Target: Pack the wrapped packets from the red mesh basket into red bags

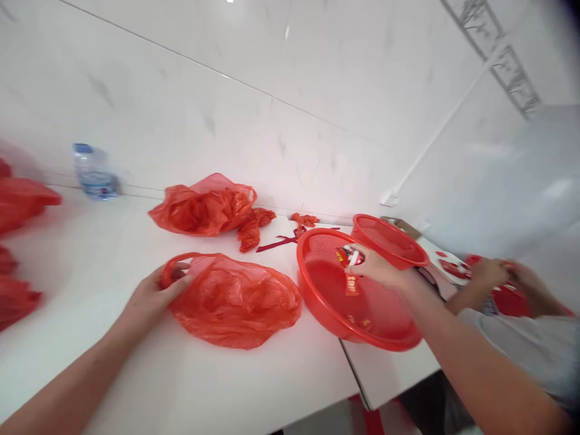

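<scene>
My left hand [165, 287] is closed round a handle of a thin red plastic bag [235, 302], which lies on the white table with its mouth up. My right hand [374, 266] reaches over a round red plastic basket [312, 302], fingers pinched on several small red wrapped packets [348, 257]. One red and gold packet [352, 285] shows just below these fingers; whether it is held or dropping I cannot tell. A few more small packets [360, 321] lie at the basket's bottom. The basket stands right beside the bag.
Behind the bag lie another red plastic bag [203, 208], crumpled red scraps [256, 226] and a dark red ribbon [276, 243]. A water bottle [96, 178] stands by the wall. A second red basket [385, 238] sits behind the first. At right, a co-worker's hands [498, 275] handle red items.
</scene>
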A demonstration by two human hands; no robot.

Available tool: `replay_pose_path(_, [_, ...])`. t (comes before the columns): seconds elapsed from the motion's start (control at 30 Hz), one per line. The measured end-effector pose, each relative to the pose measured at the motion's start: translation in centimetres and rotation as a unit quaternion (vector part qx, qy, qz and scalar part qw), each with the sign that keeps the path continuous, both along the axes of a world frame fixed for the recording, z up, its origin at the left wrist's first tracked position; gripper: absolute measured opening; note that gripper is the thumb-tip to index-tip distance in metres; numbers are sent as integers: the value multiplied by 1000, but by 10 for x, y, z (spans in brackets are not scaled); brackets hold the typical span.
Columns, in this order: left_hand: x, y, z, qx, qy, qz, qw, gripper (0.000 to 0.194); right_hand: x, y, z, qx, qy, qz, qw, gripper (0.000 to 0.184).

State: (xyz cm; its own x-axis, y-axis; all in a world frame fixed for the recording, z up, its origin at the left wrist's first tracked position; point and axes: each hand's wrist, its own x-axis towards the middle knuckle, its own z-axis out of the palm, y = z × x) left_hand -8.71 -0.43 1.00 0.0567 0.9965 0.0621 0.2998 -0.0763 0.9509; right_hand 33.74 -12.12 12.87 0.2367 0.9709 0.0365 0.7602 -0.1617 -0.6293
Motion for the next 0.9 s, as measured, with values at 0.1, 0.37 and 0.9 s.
replay_pose_path(0.1, [0, -2, 1, -21, -44, -38, 998, 51, -17, 25, 18, 28, 35, 2, 999, 57])
replay_pose_path(0.37, [-1, -5, 3, -3, -61, -70, 996, 55, -151, 67, 39, 87, -104, 279, 951, 53])
replay_pose_path(0.9, [-4, 0, -2, -23, -112, -87, 990, 47, -95, 53, 18, 11, -151, 150, 977, 13])
